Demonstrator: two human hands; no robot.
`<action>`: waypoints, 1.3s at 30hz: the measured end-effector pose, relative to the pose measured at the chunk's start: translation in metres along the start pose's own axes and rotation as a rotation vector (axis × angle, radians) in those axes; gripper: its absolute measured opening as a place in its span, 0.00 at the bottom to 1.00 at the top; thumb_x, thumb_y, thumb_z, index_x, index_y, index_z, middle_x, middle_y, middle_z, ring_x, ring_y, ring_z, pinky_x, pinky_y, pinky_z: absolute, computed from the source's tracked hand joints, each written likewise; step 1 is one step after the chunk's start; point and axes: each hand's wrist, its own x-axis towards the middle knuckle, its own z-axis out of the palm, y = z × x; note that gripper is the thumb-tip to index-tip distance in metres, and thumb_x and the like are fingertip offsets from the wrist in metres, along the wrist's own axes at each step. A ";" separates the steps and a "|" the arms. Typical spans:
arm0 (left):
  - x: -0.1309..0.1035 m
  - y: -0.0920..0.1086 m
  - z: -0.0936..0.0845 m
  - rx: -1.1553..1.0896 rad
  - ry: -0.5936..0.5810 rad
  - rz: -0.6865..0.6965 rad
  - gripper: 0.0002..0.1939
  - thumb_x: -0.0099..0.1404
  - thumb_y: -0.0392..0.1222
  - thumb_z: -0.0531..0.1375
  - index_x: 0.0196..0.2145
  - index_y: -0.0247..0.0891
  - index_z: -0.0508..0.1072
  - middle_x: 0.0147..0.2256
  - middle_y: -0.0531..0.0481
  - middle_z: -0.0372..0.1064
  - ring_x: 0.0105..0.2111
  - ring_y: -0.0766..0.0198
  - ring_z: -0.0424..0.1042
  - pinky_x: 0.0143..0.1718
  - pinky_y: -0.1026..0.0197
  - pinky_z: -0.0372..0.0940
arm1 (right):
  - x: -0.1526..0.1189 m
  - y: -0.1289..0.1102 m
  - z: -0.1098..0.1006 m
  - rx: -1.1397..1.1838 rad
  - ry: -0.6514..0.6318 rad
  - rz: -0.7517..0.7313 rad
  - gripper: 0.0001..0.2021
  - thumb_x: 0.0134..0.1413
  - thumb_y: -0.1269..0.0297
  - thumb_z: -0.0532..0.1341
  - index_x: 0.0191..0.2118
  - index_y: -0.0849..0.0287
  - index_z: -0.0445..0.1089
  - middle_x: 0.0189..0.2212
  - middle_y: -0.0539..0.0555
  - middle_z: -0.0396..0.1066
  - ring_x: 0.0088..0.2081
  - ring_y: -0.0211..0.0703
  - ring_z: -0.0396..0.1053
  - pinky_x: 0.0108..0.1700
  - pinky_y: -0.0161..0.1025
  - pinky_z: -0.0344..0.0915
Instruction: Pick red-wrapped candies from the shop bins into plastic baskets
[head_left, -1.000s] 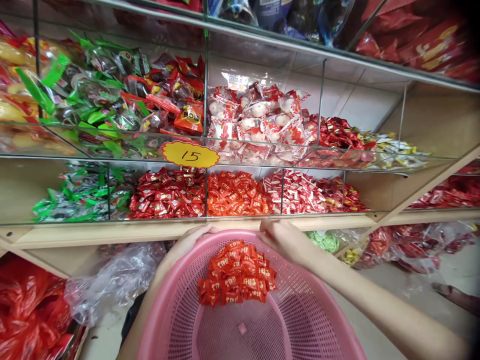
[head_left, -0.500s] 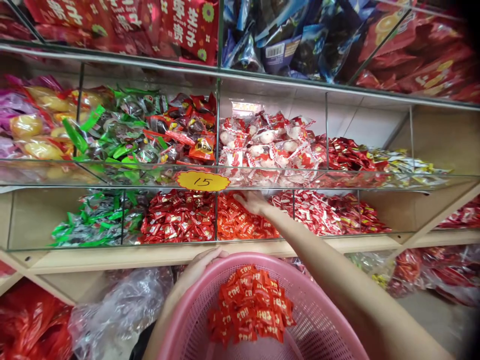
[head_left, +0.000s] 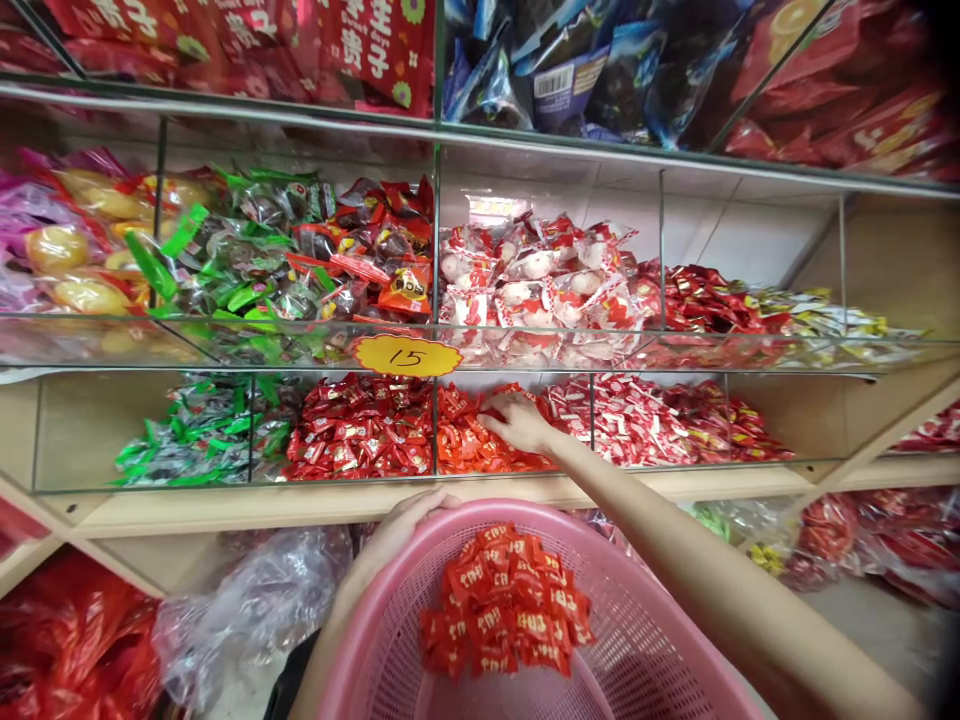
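Observation:
A pink plastic basket with perforated sides is in front of me, holding a heap of red wrapped candies with pale lettering. My left hand is closed over the basket's far left rim. Reaching past the basket, my right hand is inside a lower shelf compartment of orange-red wrapped candies. Its fingers curl down onto those candies, with the thumb toward the left; the fingertips are partly hidden, so how many candies they hold cannot be made out.
Glass dividers and a clear front lip bound the lower compartments. Darker red candies lie left of my right hand, red-and-white ones right. A yellow "15" tag hangs above. Plastic bags sit below the shelf.
My right hand has drawn slightly forward and right within the candy compartment, its fingers now more curled. My left hand keeps its hold on the basket. The view has shifted slightly.

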 end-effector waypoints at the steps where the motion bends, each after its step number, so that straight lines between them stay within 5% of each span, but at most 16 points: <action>1: 0.000 0.000 0.000 -0.006 -0.001 0.000 0.16 0.59 0.52 0.59 0.33 0.35 0.74 0.26 0.49 0.75 0.26 0.66 0.71 0.32 0.66 0.63 | -0.005 0.000 0.000 0.005 -0.001 -0.019 0.18 0.59 0.51 0.51 0.47 0.54 0.68 0.49 0.55 0.68 0.52 0.49 0.61 0.53 0.45 0.53; 7: 0.001 -0.002 -0.001 -0.030 -0.007 -0.005 0.16 0.59 0.52 0.59 0.34 0.35 0.74 0.27 0.49 0.75 0.25 0.66 0.72 0.32 0.66 0.63 | -0.027 -0.004 -0.001 0.209 -0.006 -0.087 0.22 0.61 0.49 0.47 0.38 0.57 0.73 0.41 0.55 0.73 0.43 0.45 0.68 0.47 0.41 0.59; 13: 0.001 -0.002 -0.003 -0.035 0.028 -0.019 0.17 0.58 0.51 0.60 0.37 0.34 0.75 0.26 0.49 0.75 0.25 0.66 0.72 0.31 0.66 0.63 | -0.033 -0.005 -0.005 0.632 0.053 0.062 0.31 0.59 0.43 0.44 0.30 0.63 0.74 0.32 0.57 0.75 0.32 0.44 0.71 0.41 0.41 0.63; 21: 0.000 0.000 0.001 -0.047 0.017 -0.020 0.15 0.58 0.51 0.60 0.34 0.36 0.75 0.25 0.50 0.75 0.25 0.66 0.72 0.30 0.67 0.63 | -0.034 -0.002 -0.003 0.425 0.266 -0.185 0.17 0.56 0.50 0.56 0.31 0.59 0.73 0.34 0.54 0.73 0.39 0.43 0.67 0.46 0.41 0.60; 29: 0.000 -0.001 0.000 -0.024 0.033 -0.011 0.16 0.58 0.52 0.60 0.34 0.35 0.74 0.24 0.50 0.74 0.23 0.65 0.72 0.28 0.66 0.64 | -0.036 -0.012 -0.001 0.209 0.113 -0.198 0.18 0.44 0.49 0.65 0.38 0.56 0.74 0.45 0.57 0.68 0.48 0.50 0.62 0.49 0.48 0.57; 34: -0.002 0.001 0.002 -0.038 0.045 -0.049 0.14 0.58 0.50 0.60 0.36 0.36 0.73 0.25 0.49 0.75 0.23 0.65 0.72 0.29 0.65 0.64 | -0.031 -0.016 0.003 0.197 0.056 -0.144 0.16 0.42 0.53 0.68 0.36 0.57 0.72 0.45 0.58 0.66 0.49 0.51 0.60 0.50 0.50 0.56; 39: -0.001 0.002 0.002 -0.040 0.009 -0.044 0.13 0.59 0.49 0.60 0.35 0.36 0.73 0.25 0.49 0.75 0.23 0.66 0.72 0.29 0.66 0.64 | -0.036 -0.023 -0.013 0.427 0.246 -0.191 0.12 0.44 0.60 0.67 0.34 0.59 0.70 0.40 0.55 0.68 0.45 0.45 0.64 0.50 0.46 0.57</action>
